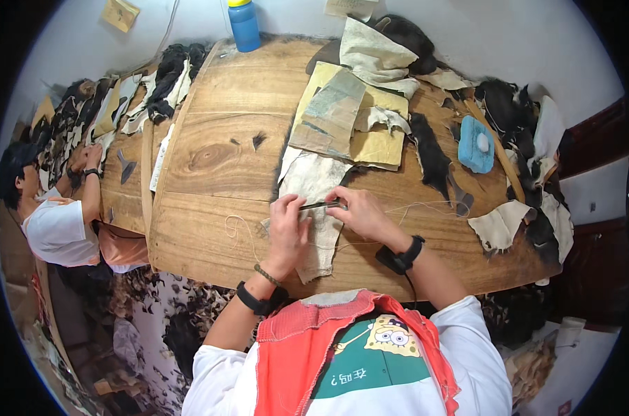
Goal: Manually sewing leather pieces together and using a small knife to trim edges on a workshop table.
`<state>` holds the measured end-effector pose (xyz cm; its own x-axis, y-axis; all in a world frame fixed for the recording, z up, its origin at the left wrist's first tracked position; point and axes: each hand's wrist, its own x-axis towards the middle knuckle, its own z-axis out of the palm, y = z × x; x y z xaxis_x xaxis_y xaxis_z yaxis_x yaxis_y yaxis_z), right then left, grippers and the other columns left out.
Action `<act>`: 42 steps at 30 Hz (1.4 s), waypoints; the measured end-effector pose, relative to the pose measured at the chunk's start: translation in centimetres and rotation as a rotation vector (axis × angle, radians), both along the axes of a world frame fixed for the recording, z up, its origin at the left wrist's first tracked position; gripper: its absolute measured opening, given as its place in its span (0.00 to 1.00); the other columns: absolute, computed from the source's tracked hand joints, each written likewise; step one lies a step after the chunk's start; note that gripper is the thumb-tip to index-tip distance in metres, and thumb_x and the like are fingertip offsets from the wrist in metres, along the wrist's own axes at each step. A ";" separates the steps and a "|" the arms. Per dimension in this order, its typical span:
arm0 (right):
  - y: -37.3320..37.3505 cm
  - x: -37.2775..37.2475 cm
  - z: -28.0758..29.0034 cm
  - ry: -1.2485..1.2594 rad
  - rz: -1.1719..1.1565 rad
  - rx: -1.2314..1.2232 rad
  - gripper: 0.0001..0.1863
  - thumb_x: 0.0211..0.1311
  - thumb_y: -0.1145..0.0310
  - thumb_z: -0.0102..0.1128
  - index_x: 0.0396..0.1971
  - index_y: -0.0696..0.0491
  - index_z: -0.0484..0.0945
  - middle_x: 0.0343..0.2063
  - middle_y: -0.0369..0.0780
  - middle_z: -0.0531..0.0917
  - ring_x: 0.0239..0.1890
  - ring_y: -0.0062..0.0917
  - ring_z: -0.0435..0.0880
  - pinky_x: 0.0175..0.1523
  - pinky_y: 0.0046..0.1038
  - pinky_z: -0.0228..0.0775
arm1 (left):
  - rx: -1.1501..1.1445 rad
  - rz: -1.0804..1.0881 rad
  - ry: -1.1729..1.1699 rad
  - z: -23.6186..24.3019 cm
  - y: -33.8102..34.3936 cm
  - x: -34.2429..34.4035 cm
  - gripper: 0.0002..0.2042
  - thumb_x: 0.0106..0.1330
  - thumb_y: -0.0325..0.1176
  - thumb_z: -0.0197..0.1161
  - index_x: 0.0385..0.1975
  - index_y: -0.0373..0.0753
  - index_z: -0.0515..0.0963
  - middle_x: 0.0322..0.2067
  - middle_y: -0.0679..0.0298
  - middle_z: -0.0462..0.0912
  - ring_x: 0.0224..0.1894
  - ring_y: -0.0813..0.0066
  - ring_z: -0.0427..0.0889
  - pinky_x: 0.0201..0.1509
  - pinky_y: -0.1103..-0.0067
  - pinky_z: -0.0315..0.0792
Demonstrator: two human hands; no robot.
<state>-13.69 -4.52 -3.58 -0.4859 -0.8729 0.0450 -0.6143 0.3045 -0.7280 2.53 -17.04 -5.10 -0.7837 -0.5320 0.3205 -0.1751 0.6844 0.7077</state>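
My left hand [288, 229] and my right hand [356, 211] are at the middle of the wooden table, over a long off-white hide piece [311, 253]. Both have fingers pinched on a thin dark item [316, 206] stretched between them, too small to identify. A loose pale thread [235, 226] curls on the wood left of my left hand, and more runs rightward under and past my right wrist. Just beyond my hands, yellow sheets [377, 149] and a grey-brown board [325, 111] lie stacked on the hide.
A blue sponge block [475, 142], black fur pieces [429, 156] and wooden sticks lie right. A blue bottle [244, 28] stands at the back. At the left, a co-worker [58, 229] handles fur pieces beside a flat metal scraper [126, 166].
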 end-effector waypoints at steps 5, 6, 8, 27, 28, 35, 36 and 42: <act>-2.6 0.0 0.7 0.086 0.090 0.118 0.13 0.60 0.59 0.66 0.38 0.51 0.79 0.25 0.49 0.84 0.32 0.45 0.85 0.37 0.44 0.74 | -0.029 0.084 -0.071 -0.6 -3.0 2.6 0.23 0.53 0.21 0.69 0.52 0.36 0.75 0.52 0.52 0.73 0.55 0.52 0.71 0.60 0.65 0.67; -3.4 0.3 0.7 0.081 0.104 0.120 0.13 0.60 0.59 0.66 0.38 0.51 0.79 0.25 0.49 0.84 0.32 0.45 0.85 0.37 0.44 0.74 | -0.072 0.094 -0.056 -0.7 -3.4 2.8 0.23 0.52 0.23 0.71 0.50 0.37 0.76 0.48 0.54 0.75 0.51 0.54 0.73 0.57 0.65 0.67; -4.9 0.8 0.5 0.212 0.278 0.138 0.16 0.58 0.60 0.68 0.39 0.53 0.76 0.25 0.49 0.84 0.33 0.46 0.85 0.38 0.45 0.74 | -0.077 0.109 -0.109 -0.9 -4.0 3.2 0.22 0.52 0.24 0.72 0.48 0.38 0.76 0.44 0.56 0.75 0.48 0.56 0.73 0.54 0.65 0.67; -5.7 1.5 -2.7 0.197 0.270 -0.041 0.16 0.56 0.62 0.71 0.41 0.50 0.77 0.29 0.39 0.86 0.32 0.40 0.83 0.44 0.39 0.70 | -0.048 -0.021 -0.015 -2.5 -6.0 2.0 0.05 0.56 0.25 0.67 0.31 0.41 0.81 0.32 0.60 0.75 0.40 0.57 0.74 0.44 0.66 0.66; -5.8 1.5 -2.7 0.194 0.263 -0.071 0.16 0.56 0.62 0.71 0.41 0.50 0.77 0.29 0.39 0.86 0.32 0.40 0.83 0.44 0.39 0.70 | -0.052 -0.020 -0.010 -2.6 -6.2 1.7 0.05 0.56 0.25 0.67 0.31 0.41 0.81 0.32 0.60 0.75 0.40 0.57 0.74 0.44 0.66 0.66; -6.4 1.6 -2.4 0.146 0.191 -0.095 0.07 0.55 0.61 0.67 0.28 0.49 0.83 0.19 0.42 0.82 0.25 0.42 0.82 0.38 0.40 0.71 | -0.051 -0.001 -0.008 -2.3 -6.8 1.4 0.05 0.56 0.26 0.69 0.32 0.41 0.82 0.35 0.62 0.79 0.43 0.60 0.74 0.51 0.67 0.63; -6.5 1.6 -2.2 0.172 0.196 -0.113 0.07 0.55 0.61 0.67 0.27 0.49 0.84 0.18 0.42 0.82 0.25 0.42 0.82 0.37 0.41 0.72 | -0.057 -0.036 -0.021 -2.2 -7.0 1.6 0.06 0.56 0.27 0.70 0.32 0.41 0.83 0.35 0.63 0.80 0.44 0.61 0.74 0.51 0.68 0.63; -8.0 0.2 -1.6 0.018 0.279 -0.016 0.03 0.59 0.68 0.61 0.33 0.49 0.80 0.25 0.44 0.82 0.29 0.43 0.83 0.38 0.40 0.75 | -0.030 -0.031 -0.066 -2.2 -7.3 1.9 0.06 0.55 0.28 0.71 0.32 0.43 0.84 0.34 0.67 0.81 0.44 0.64 0.75 0.54 0.69 0.62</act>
